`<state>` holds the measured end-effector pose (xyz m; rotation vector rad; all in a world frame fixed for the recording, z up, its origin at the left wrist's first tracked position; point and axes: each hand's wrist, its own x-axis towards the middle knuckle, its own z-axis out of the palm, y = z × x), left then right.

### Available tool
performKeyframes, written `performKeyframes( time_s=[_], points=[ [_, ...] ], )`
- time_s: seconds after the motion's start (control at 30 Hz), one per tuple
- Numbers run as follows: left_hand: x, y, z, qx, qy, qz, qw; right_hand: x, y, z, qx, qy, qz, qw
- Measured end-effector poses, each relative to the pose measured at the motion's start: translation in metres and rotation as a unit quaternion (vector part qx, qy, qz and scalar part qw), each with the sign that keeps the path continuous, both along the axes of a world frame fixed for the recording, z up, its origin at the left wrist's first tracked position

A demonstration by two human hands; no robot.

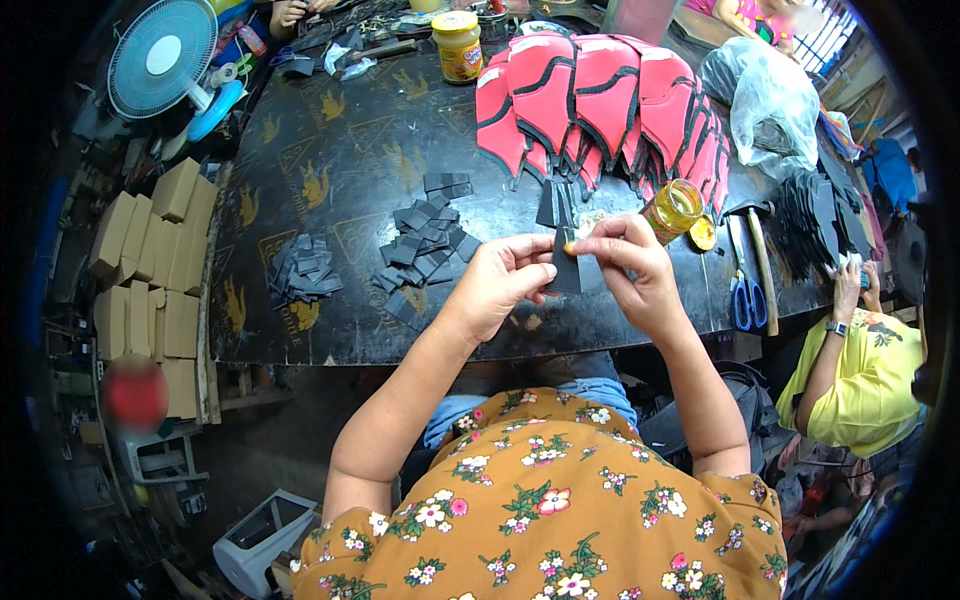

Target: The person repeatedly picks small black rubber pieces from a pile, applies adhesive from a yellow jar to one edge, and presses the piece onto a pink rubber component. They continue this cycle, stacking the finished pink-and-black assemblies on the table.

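Hands at work over the near edge of the counter (335, 340). The left hand (507, 283) pinches the side of a black strip (567, 272) between thumb and fingers. The right hand (632, 262) is nearly closed, thumb and forefinger drawn together beside the strip's upper part, at a small yellowish spot (whether it grips anything there cannot be told). Just beyond lie more strips (548, 204). To the right stand a jar (673, 212) and, near it, a yellow lid (703, 234) — then scissors (741, 295) and a hammer (765, 275). Two piles of black pieces (305, 270) (425, 243) lie left; pink panels (540, 90) overlap behind.
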<state>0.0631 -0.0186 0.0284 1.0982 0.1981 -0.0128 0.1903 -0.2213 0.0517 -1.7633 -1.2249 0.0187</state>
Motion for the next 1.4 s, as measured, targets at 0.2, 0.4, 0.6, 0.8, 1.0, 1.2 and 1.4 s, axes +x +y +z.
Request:
performKeyframes(
  time_s=[0.2,0.4,0.6,0.8,1.0,1.2,1.4],
  points=[
    [0.0,0.003,-0.001,-0.039,0.012,-0.002,0.999,-0.011,-0.017,0.004,0.012,-0.119,0.015,0.993],
    [0.001,-0.003,0.004,-0.001,-0.001,-0.022,1.0,0.007,-0.002,0.004,0.012,-0.203,-0.066,0.977],
    [0.003,0.0,-0.004,-0.042,-0.013,0.008,0.999,-0.002,-0.005,-0.005,0.012,-0.137,-0.011,0.99],
    [0.035,0.04,-0.028,0.196,-0.028,0.188,0.962,-0.019,-0.022,-0.035,-0.006,0.007,-0.021,1.0],
    [0.087,0.062,-0.053,0.4,0.044,0.12,0.908,-0.026,-0.023,-0.066,-0.037,0.018,-0.055,0.998],
    [0.09,0.042,-0.062,0.553,0.021,0.177,0.814,-0.024,-0.025,-0.072,-0.049,0.035,-0.057,0.997],
    [0.069,0.111,-0.039,0.73,-0.04,0.244,0.638,-0.025,-0.027,-0.057,-0.05,0.066,-0.056,0.995]
  ],
)
